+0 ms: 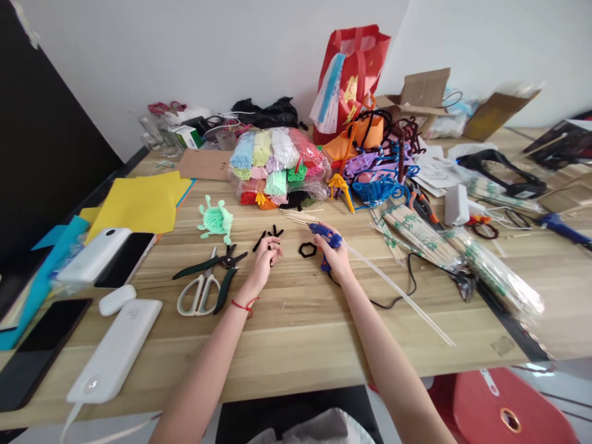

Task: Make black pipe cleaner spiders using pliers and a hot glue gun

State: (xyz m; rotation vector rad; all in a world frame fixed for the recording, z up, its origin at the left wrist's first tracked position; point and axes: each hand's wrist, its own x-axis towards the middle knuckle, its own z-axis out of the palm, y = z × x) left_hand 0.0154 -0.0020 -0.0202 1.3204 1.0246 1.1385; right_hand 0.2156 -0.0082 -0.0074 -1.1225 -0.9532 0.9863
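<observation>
In the head view, clock directions are taken from the blue hot glue gun [332,237], with twelve o'clock away from the person. The right hand [336,256] is wrapped around the gun's grip above the wooden tabletop [287,351], its nozzle aimed towards ten. A long translucent glue stick [402,287] runs out of the gun's back towards four, and a black cord [413,280] loops on the table on that side.

The left hand [265,258] is at nine o'clock, its fingers curled in. Something small and dark shows by the fingertips, but I cannot tell whether they pinch it. A red string bracelet [250,307] circles the wrist.

Just beside the gun, at eight, lies a black hexagonal ring [308,250]. Short black pipe-cleaner pieces [276,232] lie at nine, right by the left hand, and thin wooden sticks [296,216] fan out at ten.

Farther out at nine is a mint-green pipe-cleaner figure [216,222] with stubby limbs. White-handled scissors [200,295] lie towards eight, touching dark-green-handled cutters [225,290]. A clear bag of coloured pipe-cleaner bundles [276,161] sits at eleven, a red gift bag [365,71] beyond at twelve to one, and packaged wooden sticks [419,233] at three.
</observation>
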